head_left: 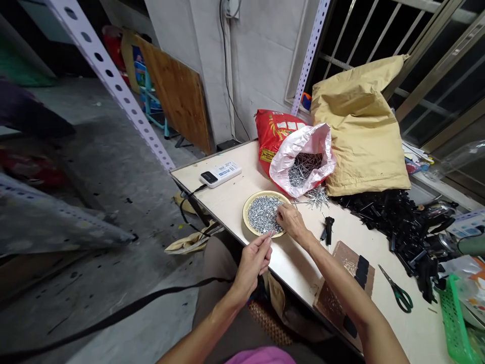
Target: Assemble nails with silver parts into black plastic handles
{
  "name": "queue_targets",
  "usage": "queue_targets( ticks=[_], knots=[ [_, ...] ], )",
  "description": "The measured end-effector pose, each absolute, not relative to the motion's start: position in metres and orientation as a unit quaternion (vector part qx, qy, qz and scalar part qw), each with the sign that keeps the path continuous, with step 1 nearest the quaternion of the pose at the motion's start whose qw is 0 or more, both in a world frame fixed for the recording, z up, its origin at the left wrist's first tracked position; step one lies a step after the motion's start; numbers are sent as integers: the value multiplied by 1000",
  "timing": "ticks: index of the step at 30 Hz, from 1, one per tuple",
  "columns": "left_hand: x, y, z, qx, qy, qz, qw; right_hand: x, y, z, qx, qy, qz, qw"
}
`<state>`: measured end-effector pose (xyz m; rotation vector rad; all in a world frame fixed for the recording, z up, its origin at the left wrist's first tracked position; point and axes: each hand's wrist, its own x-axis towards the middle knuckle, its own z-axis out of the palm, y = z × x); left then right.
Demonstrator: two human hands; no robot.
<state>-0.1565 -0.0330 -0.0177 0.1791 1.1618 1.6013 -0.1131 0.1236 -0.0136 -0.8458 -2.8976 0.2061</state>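
A round yellow-rimmed plate (246, 209) full of small silvery metal pieces sits near the table's front edge. My right hand (290, 220) reaches into the plate, fingers curled on the pieces; what it pinches is too small to name. My left hand (254, 262) hovers just in front of the plate, fingers pinched on a thin metal pin. Behind the plate a red sack (273, 132) with a white liner lies open, full of long nails (305, 169), some spilled on the table.
A tan sack (359, 126) lies behind. A heap of black plastic parts (401, 222), green-handled scissors (396, 289), a brown board (343, 283), a small black part (329, 225), a white power bank (221, 173) and a green basket (452, 318) are on the table.
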Motion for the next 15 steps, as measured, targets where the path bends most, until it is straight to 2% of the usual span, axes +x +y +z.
queue_targets(
  ticks=[5,11,15],
  knots=[
    [-163,-34,-12,83,498,677,535,-107,119,-12,-286,-938,139,135],
    [-164,-36,-7,139,512,657,535,-80,87,1,-304,-783,446,309],
    [-155,-36,-3,183,515,650,528,-63,66,12,-324,-727,498,345]
  ],
)
